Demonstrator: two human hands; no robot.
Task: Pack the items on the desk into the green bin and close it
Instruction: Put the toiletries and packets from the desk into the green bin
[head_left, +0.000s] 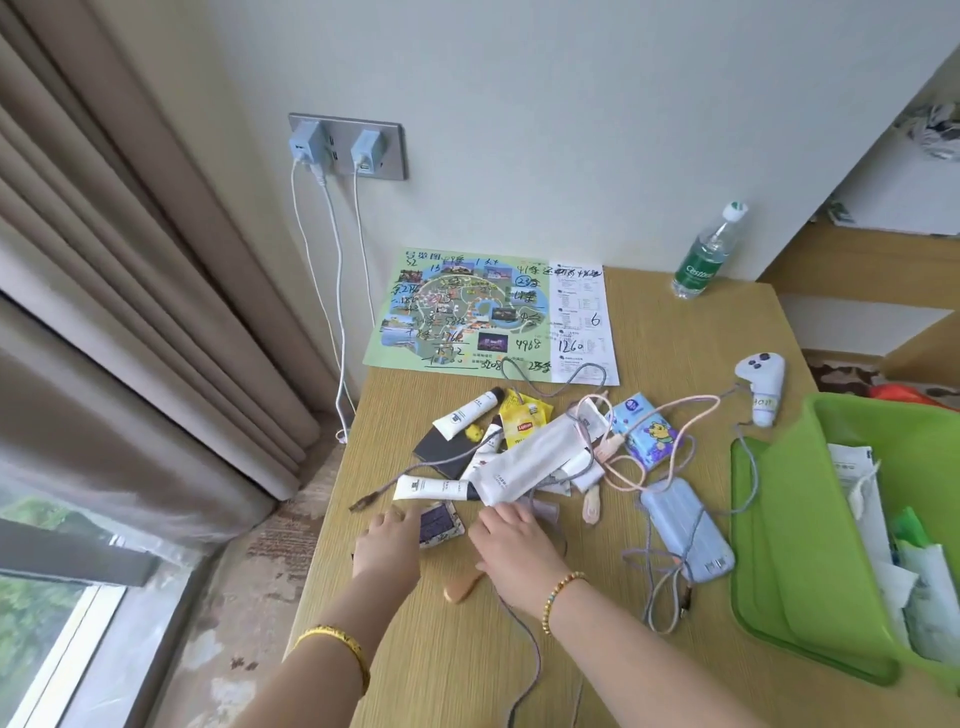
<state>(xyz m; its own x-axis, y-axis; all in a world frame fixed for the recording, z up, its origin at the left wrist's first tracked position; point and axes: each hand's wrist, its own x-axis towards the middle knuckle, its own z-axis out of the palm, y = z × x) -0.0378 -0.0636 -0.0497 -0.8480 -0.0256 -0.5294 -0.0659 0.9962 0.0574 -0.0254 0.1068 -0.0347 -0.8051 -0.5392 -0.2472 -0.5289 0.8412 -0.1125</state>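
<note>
- Green bin (810, 545) sits open at the desk's right edge, a few papers inside.
- Most clutter waits mid-desk: tubes, cables, power bank (685, 535).
- Left hand (387, 545) and right hand (511, 545) reach in, fingers relaxed, holding nothing.

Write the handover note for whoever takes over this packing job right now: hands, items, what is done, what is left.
Left hand: open, reaching by the small purple packet.
Right hand: open, fingers at the white pouch.
On the desk: tubes, Lipton tea bag, tissue pack, power bank, cables, white controller, map.
Done: green bin open, papers inside.
Left: pack everything, close it.
</note>
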